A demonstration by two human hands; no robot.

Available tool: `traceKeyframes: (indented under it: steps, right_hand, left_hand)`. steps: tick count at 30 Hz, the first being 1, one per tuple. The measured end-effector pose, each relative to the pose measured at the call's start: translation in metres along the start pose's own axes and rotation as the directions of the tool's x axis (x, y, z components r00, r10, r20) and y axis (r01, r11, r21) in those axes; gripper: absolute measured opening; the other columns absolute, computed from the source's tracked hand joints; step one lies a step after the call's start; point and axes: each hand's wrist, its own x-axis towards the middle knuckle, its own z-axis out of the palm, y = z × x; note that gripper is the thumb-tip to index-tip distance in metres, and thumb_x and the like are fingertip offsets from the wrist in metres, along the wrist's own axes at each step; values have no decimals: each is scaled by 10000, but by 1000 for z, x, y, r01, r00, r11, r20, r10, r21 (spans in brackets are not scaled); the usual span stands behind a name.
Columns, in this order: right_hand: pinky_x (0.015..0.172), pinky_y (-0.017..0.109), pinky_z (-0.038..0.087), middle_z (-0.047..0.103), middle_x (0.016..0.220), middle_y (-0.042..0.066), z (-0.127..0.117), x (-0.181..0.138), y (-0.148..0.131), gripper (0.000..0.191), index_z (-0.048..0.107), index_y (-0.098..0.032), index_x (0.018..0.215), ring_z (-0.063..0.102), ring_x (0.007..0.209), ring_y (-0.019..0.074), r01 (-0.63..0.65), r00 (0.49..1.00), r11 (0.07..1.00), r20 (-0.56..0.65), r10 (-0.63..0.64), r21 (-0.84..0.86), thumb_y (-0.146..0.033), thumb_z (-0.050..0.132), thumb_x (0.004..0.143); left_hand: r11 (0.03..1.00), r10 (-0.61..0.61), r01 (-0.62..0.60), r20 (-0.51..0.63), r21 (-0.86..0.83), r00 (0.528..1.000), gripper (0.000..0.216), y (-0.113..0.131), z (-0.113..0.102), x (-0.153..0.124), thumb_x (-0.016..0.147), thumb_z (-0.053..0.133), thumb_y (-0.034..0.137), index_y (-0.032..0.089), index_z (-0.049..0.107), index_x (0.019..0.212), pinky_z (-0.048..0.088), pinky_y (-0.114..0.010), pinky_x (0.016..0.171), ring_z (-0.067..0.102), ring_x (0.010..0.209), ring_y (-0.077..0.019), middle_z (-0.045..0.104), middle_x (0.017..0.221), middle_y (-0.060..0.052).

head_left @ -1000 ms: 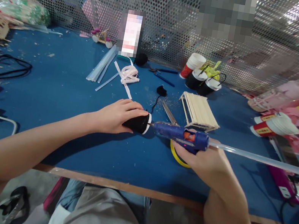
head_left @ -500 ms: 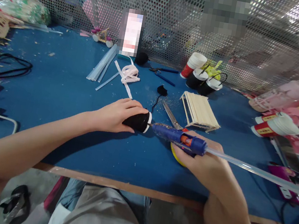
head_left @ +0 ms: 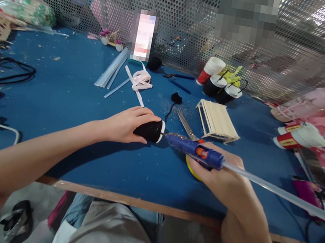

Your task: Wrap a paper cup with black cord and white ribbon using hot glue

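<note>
Blue tabletop [head_left: 116, 170]: right hand [head_left: 225, 181] curled round glue gun [head_left: 185, 145].

Relative to one second ago, the glue gun [head_left: 186, 146] is found tilted, its rear swung toward the near table edge [head_left: 141, 203]. The glue stick [head_left: 276, 191] is now seen across the purple power strip [head_left: 306, 190]. More of the yellow ring [head_left: 192, 170] is hidden by the right hand [head_left: 224, 175].

Glossy plastic glue gun [head_left: 186, 145], matt yarn-wrapped cup [head_left: 152, 131], wooden rack [head_left: 217, 120]
</note>
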Motion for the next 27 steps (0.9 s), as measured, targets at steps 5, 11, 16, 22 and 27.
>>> traceKeyframes:
  steps: [5,11,16,22,27]
  right_hand:
    - [512,245,424,595,618,-13,0,1,-3,89,533,-223,687,543,532,132,-38,999,999,35,38,17,-236,596,748]
    - [533,244,432,582,604,-15,0,1,-3,102,522,-221,674,538,528,129,-15,1000,1000,24,15,10,-230,591,749]
    - [498,270,414,572,604,7,0,1,1,109,521,-224,667,531,538,150,-38,999,999,16,38,-5,-245,574,759]
    - [465,292,398,575,594,23,-2,4,1,89,594,-229,708,510,507,161,-77,997,997,17,77,22,-248,538,774]
    - [468,286,402,584,593,24,-5,4,-1,105,621,-222,712,497,488,150,-65,998,997,22,64,36,-255,540,770]
  left_hand:
    - [1000,-23,23,15,-10,1000,614,0,0,0,772,656,350,161,397,1295,402,-413,995,476,1157,-262,503,1241,-144]
    - [1000,-12,12,0,-3,1000,611,0,0,0,771,655,354,171,399,1294,404,-412,989,481,1146,-259,505,1237,-138]
    - [999,28,-28,-14,29,1000,574,3,0,1,777,647,318,148,416,1276,404,-406,969,483,1124,-259,512,1225,-149]
    - [995,50,-49,-11,90,999,528,6,1,1,795,617,298,177,431,1274,387,-416,962,477,1107,-262,516,1244,-128]
    - [987,50,-50,6,152,999,511,7,0,1,809,598,301,189,433,1279,383,-415,940,478,1091,-265,514,1263,-119]
